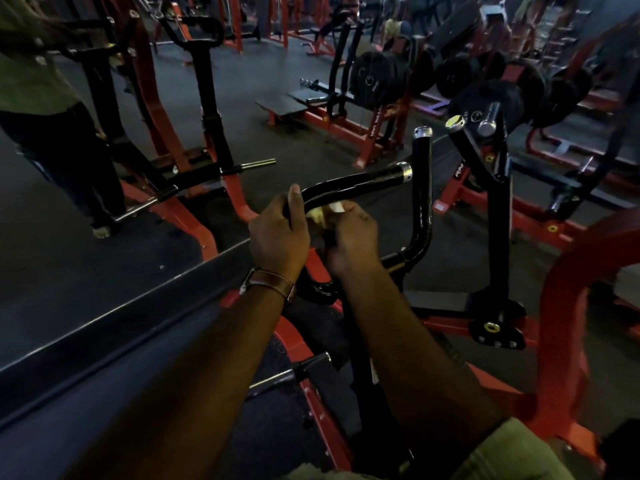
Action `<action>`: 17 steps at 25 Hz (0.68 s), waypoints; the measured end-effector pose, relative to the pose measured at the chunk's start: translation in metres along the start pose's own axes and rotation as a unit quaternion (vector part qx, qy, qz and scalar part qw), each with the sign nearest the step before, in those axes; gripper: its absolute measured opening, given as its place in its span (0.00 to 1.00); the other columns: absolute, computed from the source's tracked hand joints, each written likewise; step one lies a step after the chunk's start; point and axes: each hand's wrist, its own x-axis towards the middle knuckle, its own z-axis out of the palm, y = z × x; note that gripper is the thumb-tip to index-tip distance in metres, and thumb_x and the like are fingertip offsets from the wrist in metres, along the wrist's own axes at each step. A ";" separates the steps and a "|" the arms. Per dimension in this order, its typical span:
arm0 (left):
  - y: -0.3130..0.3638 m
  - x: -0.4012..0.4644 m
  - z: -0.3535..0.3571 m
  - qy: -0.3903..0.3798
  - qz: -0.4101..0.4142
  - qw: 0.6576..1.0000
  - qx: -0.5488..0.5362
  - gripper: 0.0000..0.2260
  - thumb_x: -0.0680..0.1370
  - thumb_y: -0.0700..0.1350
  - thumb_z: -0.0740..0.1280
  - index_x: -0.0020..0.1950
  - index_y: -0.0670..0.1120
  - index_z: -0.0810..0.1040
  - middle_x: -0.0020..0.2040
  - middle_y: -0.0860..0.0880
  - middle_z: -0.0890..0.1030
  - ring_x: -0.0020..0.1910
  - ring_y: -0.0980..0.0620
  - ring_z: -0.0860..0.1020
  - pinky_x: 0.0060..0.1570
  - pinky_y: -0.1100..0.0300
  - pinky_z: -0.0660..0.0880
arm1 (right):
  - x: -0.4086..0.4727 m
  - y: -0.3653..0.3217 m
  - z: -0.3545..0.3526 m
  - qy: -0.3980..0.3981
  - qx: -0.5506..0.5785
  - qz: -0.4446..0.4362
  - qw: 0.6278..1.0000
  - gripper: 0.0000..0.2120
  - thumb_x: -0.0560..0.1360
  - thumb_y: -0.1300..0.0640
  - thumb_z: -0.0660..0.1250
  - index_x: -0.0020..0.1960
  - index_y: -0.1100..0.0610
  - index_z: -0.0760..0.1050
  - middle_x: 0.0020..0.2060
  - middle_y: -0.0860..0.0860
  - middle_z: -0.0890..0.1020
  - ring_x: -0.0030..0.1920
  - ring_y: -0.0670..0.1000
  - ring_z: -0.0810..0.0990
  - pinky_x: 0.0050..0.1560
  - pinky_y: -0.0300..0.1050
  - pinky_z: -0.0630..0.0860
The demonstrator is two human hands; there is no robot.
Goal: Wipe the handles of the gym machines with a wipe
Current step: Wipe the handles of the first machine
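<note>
A black curved handle (360, 183) with a chrome end cap runs across the middle of the view. My left hand (278, 233), with a brown watch strap at the wrist, grips the handle near its left bend, thumb up. My right hand (351, 237) is blurred and holds a pale wipe (330, 211) against the underside of the handle, close beside the left hand. A second upright black handle (423, 188) with a chrome cap rises just right of my hands. Most of the wipe is hidden inside my fingers.
The machine's red frame (561, 299) curves around on the right. A mirror (104, 188) on the left reflects a person and machines. A third black post (481, 157) and plate-loaded racks (381, 81) stand behind. Dark rubber floor (284, 157) lies beyond.
</note>
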 end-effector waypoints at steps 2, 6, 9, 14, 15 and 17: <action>-0.002 0.001 0.000 0.000 0.001 1.000 -0.018 0.18 0.84 0.55 0.58 0.40 0.48 0.77 0.30 0.53 0.74 0.31 0.47 0.77 0.32 0.58 0.71 | 0.011 -0.014 -0.008 0.038 -0.025 -0.001 0.999 0.09 0.77 0.72 0.62 0.55 0.67 0.78 0.33 0.54 0.81 0.36 0.51 0.78 0.32 0.38 0.78; -0.001 0.000 -0.002 -0.009 0.024 1.000 -0.009 0.19 0.84 0.55 0.56 0.42 0.46 0.78 0.30 0.54 0.74 0.32 0.45 0.78 0.30 0.56 0.71 | -0.009 -0.020 -0.004 0.046 0.050 0.044 0.997 0.11 0.77 0.72 0.61 0.55 0.65 0.78 0.34 0.56 0.81 0.32 0.53 0.81 0.27 0.39 0.79; -0.002 -0.002 0.000 0.013 0.113 0.990 0.089 0.21 0.85 0.53 0.52 0.50 0.41 0.80 0.41 0.43 0.82 0.36 0.41 0.80 0.31 0.55 0.69 | -0.028 -0.019 -0.004 0.035 -0.006 -0.055 0.998 0.03 0.78 0.65 0.69 0.45 0.62 0.77 0.29 0.55 0.82 0.27 0.49 0.81 0.28 0.39 0.77; 0.002 0.002 0.001 -0.092 0.218 0.934 0.268 0.19 0.82 0.49 0.57 0.68 0.40 0.72 0.62 0.38 0.75 0.50 0.37 0.78 0.39 0.46 0.79 | 0.002 -0.054 -0.023 0.082 -0.382 -0.429 0.815 0.07 0.75 0.63 0.70 0.38 0.59 0.81 0.33 0.49 0.83 0.33 0.43 0.81 0.41 0.42 0.79; 0.003 0.004 0.001 -0.110 0.237 0.916 0.304 0.20 0.81 0.47 0.61 0.70 0.41 0.71 0.63 0.38 0.74 0.54 0.36 0.76 0.43 0.45 0.78 | 0.002 -0.049 -0.021 0.068 -0.448 -0.455 0.767 0.05 0.77 0.61 0.70 0.43 0.60 0.82 0.38 0.51 0.84 0.37 0.44 0.82 0.43 0.41 0.79; 0.011 0.010 -0.002 -0.138 0.248 0.900 0.331 0.21 0.80 0.47 0.64 0.73 0.44 0.68 0.64 0.40 0.73 0.58 0.37 0.73 0.45 0.46 0.76 | 0.005 -0.041 -0.023 0.026 -0.556 -0.495 0.667 0.07 0.78 0.59 0.69 0.54 0.60 0.82 0.50 0.53 0.81 0.45 0.45 0.78 0.45 0.31 0.72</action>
